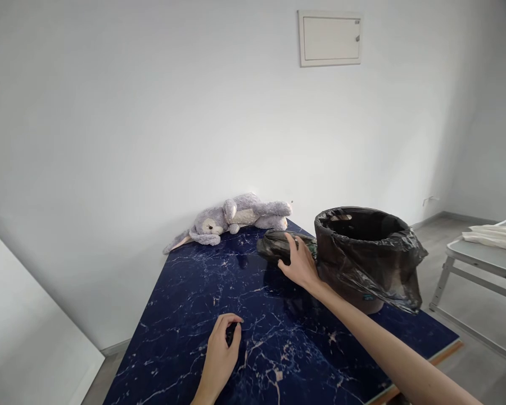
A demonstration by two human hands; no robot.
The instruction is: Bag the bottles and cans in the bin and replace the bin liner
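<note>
My right hand [300, 263] reaches forward and rests on a bundled roll of black rubbish bags [276, 246] lying on the dark blue marbled table [181, 332]. Its fingers curl over the roll's right end. Just right of the roll stands a round bin [365, 298] lined with a black bag [377, 253] whose rim is folded over the edge. My left hand [220, 355] lies near the table's front, fingers curled with the tips on the tabletop, holding nothing.
A grey plush toy [231, 218] lies at the table's far edge against the white wall. A grey folding table [480, 253] with pale cloth [495, 236] stands at the right. A white board [21, 320] leans at the left.
</note>
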